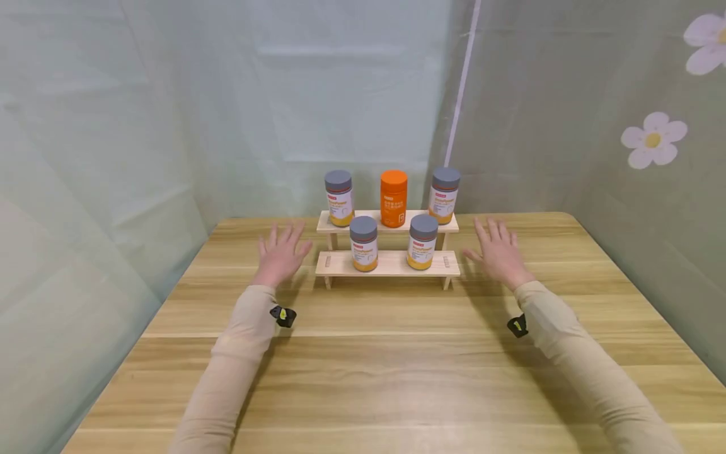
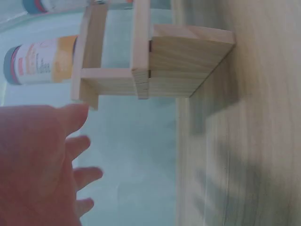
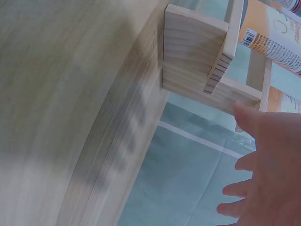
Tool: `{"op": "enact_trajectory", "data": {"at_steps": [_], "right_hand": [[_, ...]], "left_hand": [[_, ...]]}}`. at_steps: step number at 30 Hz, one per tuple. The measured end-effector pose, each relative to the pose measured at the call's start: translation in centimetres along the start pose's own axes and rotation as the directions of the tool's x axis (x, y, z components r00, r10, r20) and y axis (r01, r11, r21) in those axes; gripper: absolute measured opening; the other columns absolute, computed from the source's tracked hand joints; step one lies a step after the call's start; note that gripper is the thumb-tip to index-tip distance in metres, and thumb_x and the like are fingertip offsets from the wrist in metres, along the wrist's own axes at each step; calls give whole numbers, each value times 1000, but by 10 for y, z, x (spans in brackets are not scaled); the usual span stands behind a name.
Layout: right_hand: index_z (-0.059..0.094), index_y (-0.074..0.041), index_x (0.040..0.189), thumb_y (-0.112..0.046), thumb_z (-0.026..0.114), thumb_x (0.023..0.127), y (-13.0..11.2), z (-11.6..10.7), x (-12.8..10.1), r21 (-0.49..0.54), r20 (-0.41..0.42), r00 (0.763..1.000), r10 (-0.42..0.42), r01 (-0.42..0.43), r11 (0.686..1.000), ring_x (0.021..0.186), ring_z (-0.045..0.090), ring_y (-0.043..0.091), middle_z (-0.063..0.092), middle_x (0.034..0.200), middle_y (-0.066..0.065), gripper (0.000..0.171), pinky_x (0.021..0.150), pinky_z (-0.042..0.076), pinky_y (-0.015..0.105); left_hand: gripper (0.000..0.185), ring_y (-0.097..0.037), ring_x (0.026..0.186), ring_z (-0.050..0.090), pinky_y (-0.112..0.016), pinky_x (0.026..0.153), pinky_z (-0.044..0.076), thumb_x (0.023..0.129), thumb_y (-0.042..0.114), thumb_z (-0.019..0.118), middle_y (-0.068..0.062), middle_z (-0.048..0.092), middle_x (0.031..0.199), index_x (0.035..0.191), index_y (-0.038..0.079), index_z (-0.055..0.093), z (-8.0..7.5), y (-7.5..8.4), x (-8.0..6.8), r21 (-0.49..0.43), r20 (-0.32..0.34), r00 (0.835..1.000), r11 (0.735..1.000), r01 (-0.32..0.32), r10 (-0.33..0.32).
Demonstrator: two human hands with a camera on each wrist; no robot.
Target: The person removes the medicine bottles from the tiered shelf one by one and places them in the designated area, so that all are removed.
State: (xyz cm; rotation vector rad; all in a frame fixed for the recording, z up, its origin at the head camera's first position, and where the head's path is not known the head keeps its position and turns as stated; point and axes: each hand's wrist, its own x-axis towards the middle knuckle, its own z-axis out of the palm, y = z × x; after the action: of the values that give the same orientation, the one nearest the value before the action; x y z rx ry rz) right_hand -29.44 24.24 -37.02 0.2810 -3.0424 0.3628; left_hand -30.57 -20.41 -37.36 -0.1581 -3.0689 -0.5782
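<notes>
A small two-step wooden rack (image 1: 391,265) stands at the far middle of the table. Its upper step carries a grey-lidded jar (image 1: 339,197), an orange jar (image 1: 394,198) and another grey-lidded jar (image 1: 443,195). Two more grey-lidded jars (image 1: 363,243) (image 1: 422,241) stand on the lower step. My left hand (image 1: 280,254) hovers flat and spread just left of the rack, holding nothing. My right hand (image 1: 499,252) hovers the same way just right of it. The left wrist view shows the rack's end (image 2: 188,63) and a jar (image 2: 40,63); the right wrist view shows the other end (image 3: 197,56).
The wooden table (image 1: 386,366) stretches wide toward me. Pale green sheeting (image 1: 170,126) walls the left and back, and a flowered curtain (image 1: 652,139) hangs at the right. A small black clip sits at each wrist.
</notes>
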Motion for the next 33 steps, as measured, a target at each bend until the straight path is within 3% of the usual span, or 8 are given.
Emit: {"op": "enact_trajectory", "data": {"at_steps": [4, 8, 11, 15, 19, 24, 33], "right_hand": [[3, -6, 156, -44, 46, 101, -1, 0, 0, 5, -27, 999, -22, 22, 1000, 145, 0, 52, -1, 159, 29, 79, 116, -1, 66], [5, -6, 156, -43, 47, 100, -2, -1, 1, 14, -47, 998, -36, 37, 999, 145, 1, 52, 1, 159, 29, 79, 116, 1, 66], [8, -5, 155, -42, 48, 100, -1, -3, 2, 54, -75, 996, -39, 43, 998, 145, 6, 52, 6, 158, 30, 78, 115, 5, 67], [12, -4, 155, -36, 54, 99, -1, -4, 6, 152, -126, 991, -38, 57, 987, 142, 18, 52, 17, 155, 33, 77, 114, 16, 67], [13, -3, 154, -33, 56, 98, -1, -6, 10, 251, -158, 987, -18, 57, 966, 138, 28, 52, 24, 152, 34, 76, 111, 25, 65], [18, -2, 152, -30, 53, 100, -6, -9, 16, 362, -208, 978, 18, 60, 930, 132, 39, 50, 34, 146, 34, 69, 106, 34, 63], [27, -2, 149, -30, 53, 100, -23, -6, 23, 516, -285, 955, 77, 85, 852, 130, 44, 43, 43, 143, 28, 62, 104, 41, 56]], "left_hand": [[63, -47, 148, -9, -68, 112, -12, 104, 50, 25, -18, 7, 163, 157, 24, 4, -3, -3, -1, -60, 77, 996, 998, -31, 35], [70, -51, 143, 20, -66, 115, 13, 101, 58, 25, -26, 24, 157, 157, 20, 5, -8, -3, -3, -143, 200, 977, 988, -52, 80], [70, -47, 136, 38, -61, 109, 32, 102, 54, 32, -28, 33, 152, 157, 15, 13, -10, -1, -2, -195, 267, 957, 979, -63, 115], [60, -42, 124, 53, -55, 104, 40, 103, 38, 41, -27, 45, 144, 152, 4, 28, -6, 2, 2, -247, 276, 946, 964, -102, 171], [55, -35, 102, 66, -47, 95, 47, 103, 29, 44, -27, 60, 123, 147, -2, 35, 0, 4, 6, -324, 295, 937, 942, -87, 188], [55, -28, 89, 68, -41, 86, 50, 101, 26, 47, -24, 64, 111, 146, -2, 36, 2, 4, 8, -380, 310, 939, 925, -24, 151], [54, -28, 86, 66, -43, 83, 52, 99, 20, 52, -21, 62, 102, 144, -5, 36, 4, 5, 8, -428, 308, 936, 904, -26, 172]]}}
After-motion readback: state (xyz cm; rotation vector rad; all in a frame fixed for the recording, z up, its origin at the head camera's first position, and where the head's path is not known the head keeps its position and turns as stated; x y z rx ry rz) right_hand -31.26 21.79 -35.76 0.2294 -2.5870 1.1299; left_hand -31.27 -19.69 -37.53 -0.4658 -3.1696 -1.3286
